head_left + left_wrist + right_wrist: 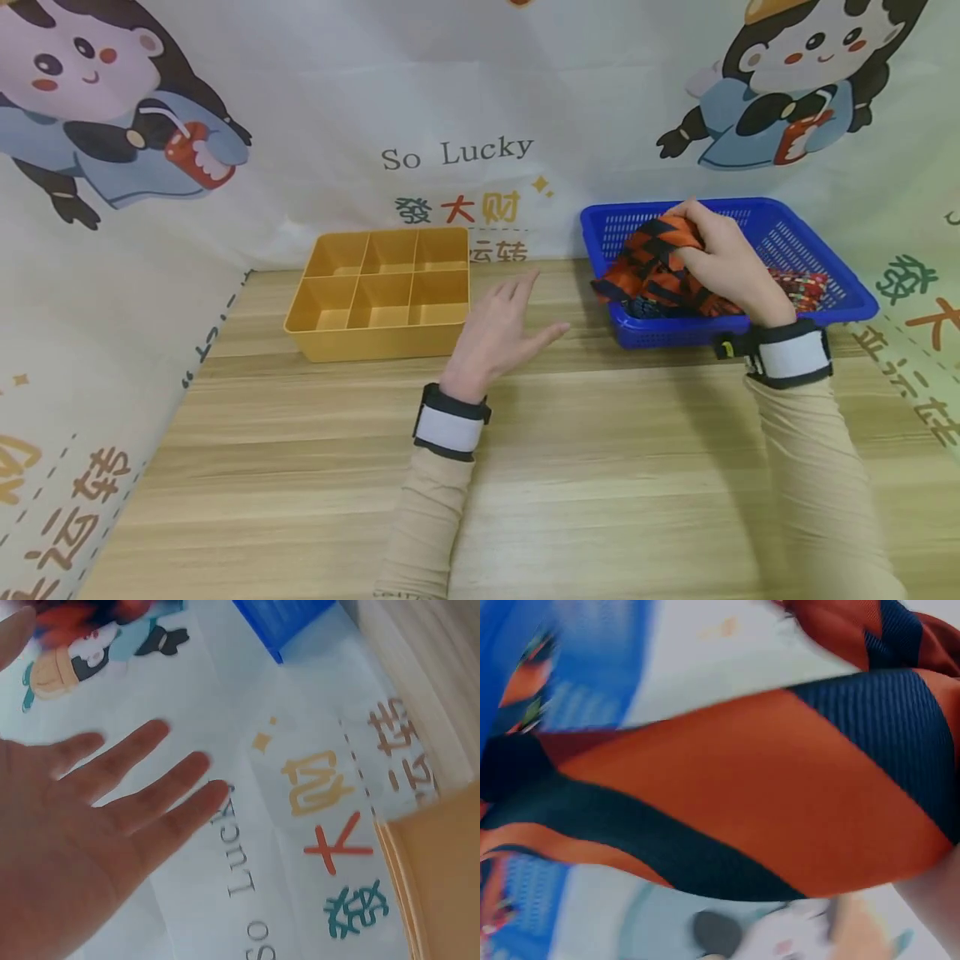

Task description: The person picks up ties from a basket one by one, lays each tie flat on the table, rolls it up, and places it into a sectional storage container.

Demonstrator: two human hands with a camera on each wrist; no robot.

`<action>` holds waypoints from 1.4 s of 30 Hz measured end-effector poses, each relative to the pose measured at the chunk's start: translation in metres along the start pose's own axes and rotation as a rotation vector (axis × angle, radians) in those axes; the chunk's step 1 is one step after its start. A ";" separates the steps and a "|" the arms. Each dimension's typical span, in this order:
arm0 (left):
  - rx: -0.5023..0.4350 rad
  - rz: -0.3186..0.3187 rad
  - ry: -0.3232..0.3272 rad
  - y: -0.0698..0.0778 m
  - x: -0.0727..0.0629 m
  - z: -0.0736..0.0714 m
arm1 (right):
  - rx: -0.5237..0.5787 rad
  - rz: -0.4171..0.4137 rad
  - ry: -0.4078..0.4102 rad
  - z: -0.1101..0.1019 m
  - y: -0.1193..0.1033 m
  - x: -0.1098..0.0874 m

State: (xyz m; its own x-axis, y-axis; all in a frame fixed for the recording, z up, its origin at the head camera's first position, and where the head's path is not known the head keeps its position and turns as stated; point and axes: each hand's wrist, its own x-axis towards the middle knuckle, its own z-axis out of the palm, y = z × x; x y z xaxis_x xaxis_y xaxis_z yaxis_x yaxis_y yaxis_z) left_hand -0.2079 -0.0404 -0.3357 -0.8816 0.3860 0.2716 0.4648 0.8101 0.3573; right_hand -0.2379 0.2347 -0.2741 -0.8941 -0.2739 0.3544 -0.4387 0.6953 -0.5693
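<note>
My right hand [727, 258] grips an orange and navy striped necktie [652, 246] over the blue plastic basket [783, 233]. Bunched folds of the tie hang from the fingers into the basket, and in the right wrist view its wide striped band [727, 795] crosses most of the picture. A red checked cloth [806, 289] lies in the basket's right part; dark fabric [641, 308] shows beneath the tie. My left hand [495, 333] hovers with spread fingers by the right front corner of the yellow compartment box [382, 343], holding nothing. Its straight fingers [150, 817] show in the left wrist view.
The yellow box has several compartments in two rows and stands at the back left of the wooden table [315, 467]. Behind it and the basket rises a printed backdrop cloth [322, 108], which also covers both sides.
</note>
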 end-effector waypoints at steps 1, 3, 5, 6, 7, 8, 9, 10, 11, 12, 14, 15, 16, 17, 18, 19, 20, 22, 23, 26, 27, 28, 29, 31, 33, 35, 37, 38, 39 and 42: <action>-0.017 0.021 0.013 0.002 0.000 0.001 | 0.002 -0.061 0.021 0.004 -0.008 -0.005; -0.066 0.077 0.043 0.007 0.001 0.003 | -0.013 -0.189 0.050 0.014 -0.022 -0.013; -0.128 0.142 0.076 0.013 0.002 0.005 | -0.045 -0.300 0.061 0.026 -0.033 -0.020; -0.163 0.175 0.090 0.016 0.003 0.006 | -0.058 -0.339 0.062 0.032 -0.037 -0.023; -0.196 0.208 0.103 0.019 0.003 0.007 | -0.070 -0.373 0.061 0.039 -0.040 -0.026; -0.224 0.229 0.111 0.021 0.003 0.008 | -0.080 -0.391 0.059 0.044 -0.043 -0.028; -0.242 0.242 0.112 0.023 0.003 0.008 | -0.089 -0.401 0.058 0.050 -0.045 -0.030; -0.256 0.248 0.110 0.024 0.003 0.008 | -0.102 -0.414 0.064 0.055 -0.046 -0.032; -0.255 0.247 0.100 0.025 0.003 0.008 | -0.109 -0.423 0.072 0.060 -0.047 -0.033; -0.257 0.242 0.084 0.025 0.002 0.007 | -0.115 -0.428 0.082 0.064 -0.047 -0.035; -0.240 0.219 0.042 0.025 0.002 0.005 | -0.125 -0.442 0.106 0.070 -0.048 -0.037; -0.237 0.209 0.021 0.024 0.001 0.003 | -0.131 -0.451 0.117 0.072 -0.048 -0.037; -0.229 0.201 0.003 0.023 0.000 0.001 | -0.138 -0.460 0.126 0.073 -0.047 -0.037; -0.222 0.196 -0.013 0.022 0.000 -0.001 | -0.146 -0.463 0.130 0.074 -0.047 -0.038; -0.220 0.191 -0.024 0.021 -0.001 -0.003 | -0.157 -0.464 0.129 0.074 -0.046 -0.038; -0.215 0.189 -0.029 0.020 -0.002 -0.006 | -0.169 -0.462 0.122 0.074 -0.045 -0.037; -0.210 0.186 -0.033 0.018 -0.003 -0.008 | -0.183 -0.451 0.107 0.074 -0.044 -0.037; -0.213 0.181 -0.038 0.016 -0.006 -0.015 | -0.227 -0.418 0.061 0.074 -0.038 -0.036; -0.217 0.178 -0.033 0.015 -0.008 -0.018 | -0.251 -0.397 0.033 0.074 -0.034 -0.035; -0.254 0.168 -0.009 0.013 -0.015 -0.030 | -0.325 -0.326 -0.060 0.073 -0.018 -0.032; -0.272 0.169 0.003 0.012 -0.018 -0.034 | -0.347 -0.302 -0.085 0.073 -0.012 -0.031; -0.289 0.174 0.019 0.012 -0.021 -0.039 | -0.358 -0.273 -0.108 0.072 -0.005 -0.031; -0.311 0.181 0.032 0.011 -0.024 -0.043 | -0.367 -0.243 -0.126 0.071 0.001 -0.030; -0.368 0.203 0.057 0.011 -0.031 -0.052 | -0.368 -0.174 -0.149 0.069 0.013 -0.030; -0.429 0.247 0.098 0.010 -0.039 -0.060 | -0.350 -0.109 -0.153 0.066 0.024 -0.030; -0.482 0.301 0.159 0.009 -0.047 -0.069 | -0.318 -0.064 -0.157 0.063 0.032 -0.030; -0.511 0.349 0.238 0.006 -0.055 -0.077 | -0.279 -0.038 -0.168 0.059 0.037 -0.032; -0.525 0.368 0.273 0.005 -0.059 -0.081 | -0.262 -0.035 -0.176 0.058 0.039 -0.032; -0.536 0.380 0.306 0.004 -0.064 -0.084 | -0.243 -0.036 -0.184 0.056 0.041 -0.033; -0.599 0.414 0.381 -0.001 -0.075 -0.093 | -0.206 -0.059 -0.188 0.055 0.044 -0.034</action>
State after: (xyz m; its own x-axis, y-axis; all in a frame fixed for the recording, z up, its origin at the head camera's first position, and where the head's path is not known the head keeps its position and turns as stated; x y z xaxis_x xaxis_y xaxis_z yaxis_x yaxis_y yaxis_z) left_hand -0.1344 -0.1116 -0.2734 -0.5906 0.3387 0.7324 0.8065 0.2199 0.5488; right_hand -0.2313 0.2377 -0.3522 -0.8770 -0.4230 0.2279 -0.4802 0.7894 -0.3824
